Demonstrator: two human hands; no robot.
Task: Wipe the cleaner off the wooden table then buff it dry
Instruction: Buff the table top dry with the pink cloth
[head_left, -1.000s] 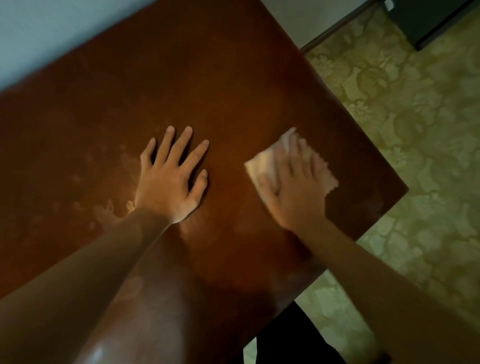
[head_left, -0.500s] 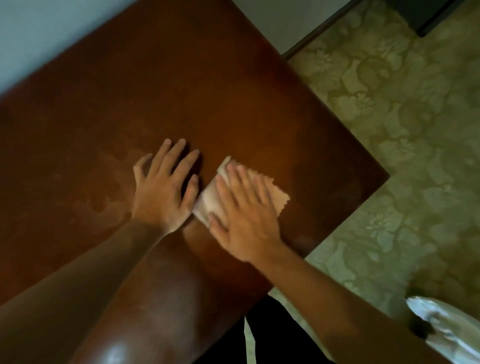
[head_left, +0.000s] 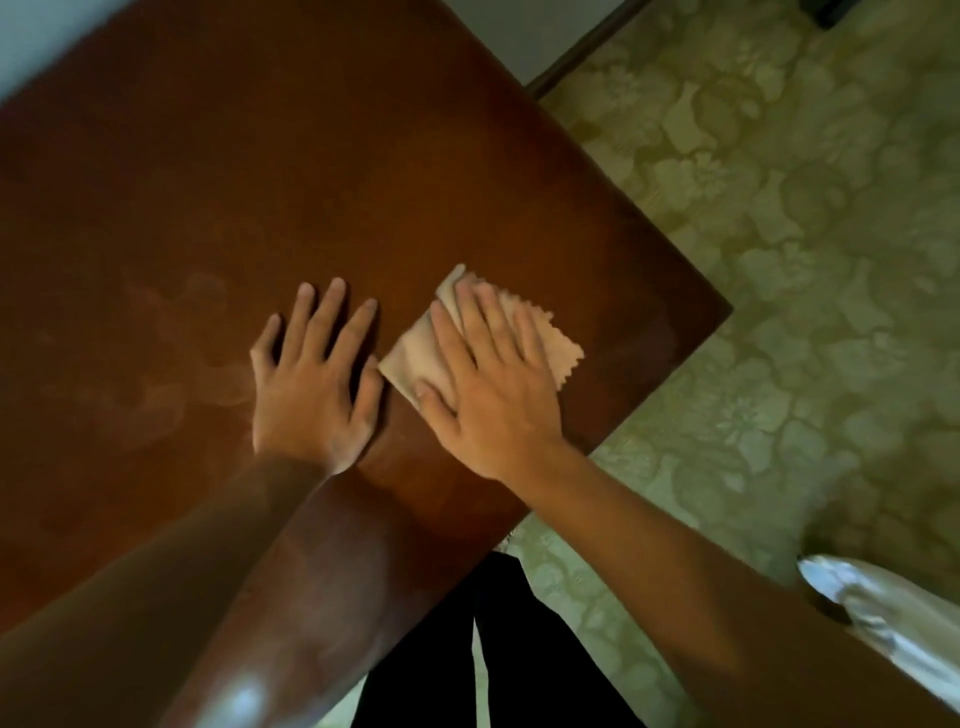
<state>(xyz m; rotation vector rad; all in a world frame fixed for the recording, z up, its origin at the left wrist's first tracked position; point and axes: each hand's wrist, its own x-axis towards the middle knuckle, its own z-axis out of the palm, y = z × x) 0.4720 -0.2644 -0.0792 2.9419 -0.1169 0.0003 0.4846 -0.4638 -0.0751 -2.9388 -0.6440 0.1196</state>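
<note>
The dark reddish wooden table (head_left: 322, 156) fills the left and middle of the head view. A small folded pale cloth (head_left: 410, 353) with a zigzag edge lies on it near the right corner. My right hand (head_left: 493, 384) presses flat on the cloth, fingers spread. My left hand (head_left: 311, 384) rests flat on the bare wood just left of the cloth, its thumb side almost touching it. Faint cloudy smears of cleaner (head_left: 171, 364) show on the wood to the left of my left hand.
The table's right corner (head_left: 724, 309) and near edge border a green patterned carpet (head_left: 779, 260). My dark trousers (head_left: 498, 649) show below the table edge. A shiny silvery object (head_left: 878, 618) sits at the lower right. A pale wall (head_left: 524, 36) runs behind the table.
My right hand slid the cloth left from near the table's right side until it sits beside my left hand, which stayed flat. Between the last two frames the cloth hardly moved.
</note>
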